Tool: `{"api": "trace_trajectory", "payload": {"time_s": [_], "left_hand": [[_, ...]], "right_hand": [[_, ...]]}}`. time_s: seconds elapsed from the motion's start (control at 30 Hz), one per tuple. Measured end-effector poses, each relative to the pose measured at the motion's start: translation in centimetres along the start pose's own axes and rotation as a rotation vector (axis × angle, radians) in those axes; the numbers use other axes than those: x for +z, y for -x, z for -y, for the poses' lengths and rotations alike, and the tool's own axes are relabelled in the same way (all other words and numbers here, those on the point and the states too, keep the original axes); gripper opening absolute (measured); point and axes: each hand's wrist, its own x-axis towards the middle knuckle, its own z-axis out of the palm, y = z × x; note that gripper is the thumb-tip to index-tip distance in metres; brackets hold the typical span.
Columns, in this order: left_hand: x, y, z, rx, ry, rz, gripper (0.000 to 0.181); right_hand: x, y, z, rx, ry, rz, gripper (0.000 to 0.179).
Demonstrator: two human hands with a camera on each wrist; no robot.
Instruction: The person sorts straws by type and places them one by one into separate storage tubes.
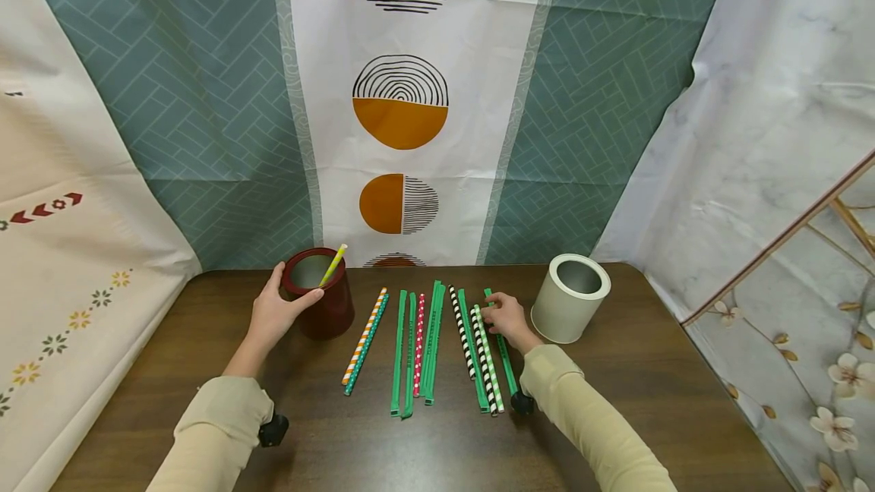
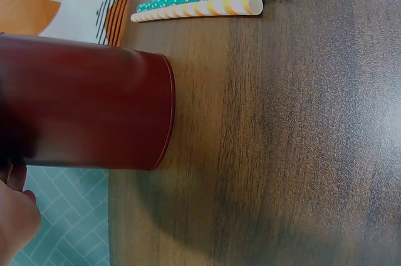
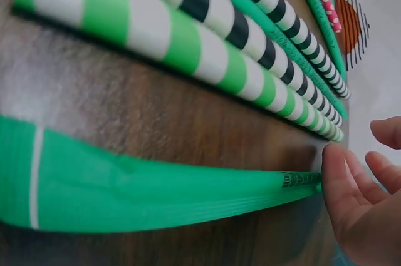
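My left hand (image 1: 273,313) holds the dark red canister (image 1: 331,317) near its rim, thumb across the front and fingers round the far left side. A yellow straw (image 1: 333,264) leans out of that canister. Over the right end of the straws hovers my right hand (image 1: 507,319), fingers loosely bent and apart. Closest to it are a green paper-wrapped straw (image 3: 156,194) and a light-green striped straw (image 3: 188,49). In the right wrist view its thumb is by the far end of the wrapped straw; whether they touch I cannot tell.
A white canister (image 1: 563,310) stands at the right. Between the hands lie an orange-striped straw (image 1: 364,340), a teal dotted straw (image 1: 369,344), a pink dotted straw (image 1: 418,348), black-striped straws (image 1: 461,331) and several green-wrapped straws (image 1: 399,355). A patterned cloth (image 1: 403,127) hangs behind the table.
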Motion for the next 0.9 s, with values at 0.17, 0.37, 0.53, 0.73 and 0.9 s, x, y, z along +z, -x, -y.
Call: {"api": "trace_trajectory", "payload": {"time_s": [0.17,0.37,0.53,0.73,0.9], "left_hand": [[-0.02,0.00,0.00,0.000,0.003,0.003,0.101],[0.00,-0.05,0.08,-0.005,0.003,0.005,0.101],[0.06,-0.15,0.19,-0.009,0.005,0.003,0.101],[0.10,-0.25,0.24,-0.013,0.002,0.002,0.102],[0.16,-0.20,0.27,-0.012,0.005,0.000,0.101]], "right_hand": [[0.22,0.02,-0.24,-0.101,0.212,0.018,0.027],[0.46,0.21,-0.43,-0.198,0.455,0.013,0.027],[0.42,0.35,-0.60,-0.213,0.495,0.028,0.029],[0.30,0.39,-0.62,-0.195,0.545,0.033,0.030],[0.35,0.40,-0.55,-0.160,0.593,0.037,0.033]]}}
